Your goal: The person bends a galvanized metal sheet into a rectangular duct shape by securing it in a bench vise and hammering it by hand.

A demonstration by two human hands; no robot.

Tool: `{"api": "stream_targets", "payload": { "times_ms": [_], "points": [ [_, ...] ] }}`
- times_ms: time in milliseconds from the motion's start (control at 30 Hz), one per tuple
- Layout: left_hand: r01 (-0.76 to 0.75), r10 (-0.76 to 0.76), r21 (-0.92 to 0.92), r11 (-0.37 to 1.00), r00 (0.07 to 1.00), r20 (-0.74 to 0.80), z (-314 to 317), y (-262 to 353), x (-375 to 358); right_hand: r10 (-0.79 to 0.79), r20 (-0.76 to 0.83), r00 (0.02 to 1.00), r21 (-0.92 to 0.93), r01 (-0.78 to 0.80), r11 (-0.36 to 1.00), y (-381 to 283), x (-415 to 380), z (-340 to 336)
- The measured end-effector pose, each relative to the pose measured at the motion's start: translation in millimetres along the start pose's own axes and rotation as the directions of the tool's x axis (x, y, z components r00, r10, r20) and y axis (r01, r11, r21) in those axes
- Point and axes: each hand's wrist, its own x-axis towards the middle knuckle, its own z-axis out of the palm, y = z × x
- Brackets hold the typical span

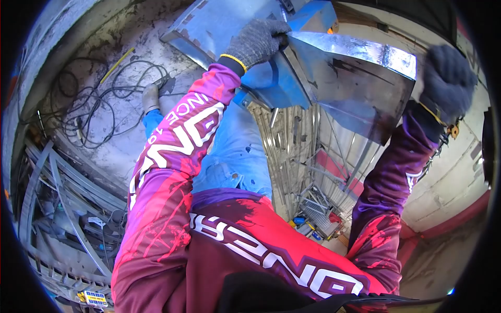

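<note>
My left hand (255, 44), in a grey knit glove with a yellow cuff edge, is closed at the left end of a bent metal sheet (360, 86). The sheet has a shiny top flange and a darker, stained face below. Close beside its right end is my right hand (448, 78), in a dark glove, with the fingers curled into a fist. What that fist holds, if anything, is hidden. Behind and below my left hand stands a blue-grey metal structure (222, 28) with blue panels (274, 81).
Black cable (96, 107) lies coiled on the stained floor at the left, near a yellow strip (117, 65). Metal bars (68, 193) are piled at lower left. Long metal lengths (284, 141) and a wire rack (318, 206) are beyond my legs. A block wall (443, 182) is at the right.
</note>
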Motion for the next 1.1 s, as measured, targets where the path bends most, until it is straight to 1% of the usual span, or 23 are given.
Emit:
{"api": "stream_targets", "payload": {
  "times_ms": [33, 67, 100, 167, 200, 233, 300, 367, 400, 433, 467, 500, 567, 600, 633, 667, 700, 733, 833, 900, 933, 1033, 1100],
  "points": [
    [-0.005, 0.005, 0.035, 0.999, 1.0, -0.008, -1, 1, -1, -0.045, -0.035, 0.998, -0.007, 0.044, 0.999, -3, 1, -4],
    [-0.002, 0.003, 0.034, 0.999, 1.0, -0.008, 0, 0, -1, -0.067, 0.086, 0.994, 0.05, 0.063, 0.997, -12, 0, -2],
    [0.009, -0.009, 0.019, 1.0, 1.0, -0.001, 0, 0, -1, -0.067, 0.086, 0.994, 0.05, 0.063, 0.997, -13, 0, -6],
    [0.019, -0.019, 0.004, 1.0, 1.0, 0.008, 1, -1, -1, -0.064, -0.228, 0.972, -0.1, 0.042, 0.994, -3, -2, -13],
    [-0.004, 0.004, 0.021, 1.0, 1.0, -0.004, 1, -2, -1, 0.065, -0.071, 0.995, -0.15, -0.075, 0.986, 42, -6, 3],
    [-0.027, 0.028, 0.036, 0.999, 1.0, -0.015, 2, -3, -1, 0.064, -0.07, 0.996, -0.153, -0.074, 0.985, 35, -7, 5],
    [-0.011, 0.012, 0.019, 1.0, 1.0, -0.009, 0, 0, 0, -0.05, 0.049, 0.998, 0.068, 0.047, 0.997, 9, -8, 5],
    [0.002, -0.002, -0.002, 1.0, 1.0, 0.008, 0, 1, 0, -0.143, 0.006, 0.99, -0.01, 0.143, 0.99, 7, -7, -1],
    [0.006, -0.006, -0.007, 1.0, 1.0, 0.012, 2, -1, 0, -0.262, -0.2, 0.944, -0.447, 0.15, 0.882, 32, -8, 8],
    [0.008, -0.008, -0.012, 1.0, 1.0, 0.016, 2, -2, 1, -0.445, -0.321, 0.836, -0.787, 0.026, 0.616, 47, -8, 14],
    [0.006, -0.006, -0.013, 1.0, 1.0, 0.016, 2, 0, 1, 0.029, -0.078, 0.997, -0.065, -0.034, 0.997, 49, -8, 16],
    [0.022, -0.022, -0.003, 1.0, 1.0, 0.01, 2, 1, 0, 0.031, -0.072, 0.997, -0.066, -0.036, 0.997, 38, -8, 14],
    [0.037, -0.037, 0.009, 0.999, 0.999, 0.005, 1, 2, 0, -0.109, -0.067, 0.992, -0.002, 0.109, 0.994, -5, -10, -7],
    [0.006, -0.005, 0.031, 0.999, 1.0, -0.003, 2, 0, 1, -0.112, 0.043, 0.993, 0.143, 0.105, 0.984, -13, -7, -6],
    [-0.026, 0.026, 0.054, 0.998, 1.0, -0.009, 2, -1, 0, -0.111, 0.045, 0.993, 0.143, 0.104, 0.984, -2, -9, -17],
    [-0.026, 0.026, 0.054, 0.998, 1.0, -0.009, 2, -1, -1, -0.165, -0.143, 0.976, -0.211, 0.132, 0.968, 41, -14, 1],
    [-0.026, 0.027, 0.015, 1.0, 1.0, -0.009, 2, -2, -1, -0.275, -0.294, 0.916, -0.538, 0.08, 0.839, 64, -15, 11],
    [-0.028, 0.028, -0.025, 0.999, 1.0, -0.009, 2, -3, 0, -0.011, -0.065, 0.998, -0.104, 0.004, 0.995, 43, -14, 9],
    [0.042, -0.039, -0.089, 0.995, 0.998, 0.039, 3, -4, 1, -0.024, -0.053, 0.998, 0.075, 0.028, 0.997, -3, -15, -2],
    [0.032, -0.031, -0.064, 0.997, 0.999, 0.027, 1, -1, 1, -0.234, -0.135, 0.963, -0.057, 0.228, 0.972, -24, -16, -23],
    [0.019, -0.018, -0.04, 0.999, 1.0, 0.024, 0, 2, 0, -0.167, -0.125, 0.978, 0.033, 0.173, 0.984, -28, -17, -24],
    [-0.01, 0.01, 0.044, 0.999, 1.0, 0.012, -6, 10, -2, -0.151, -0.167, 0.974, -0.024, 0.149, 0.989, -7, -26, -11],
    [-0.003, 0.003, 0.02, 1.0, 1.0, 0.01, -5, 6, -1, -0.162, -0.104, 0.981, 0.033, 0.166, 0.986, -19, -28, -34]
  ]
}}
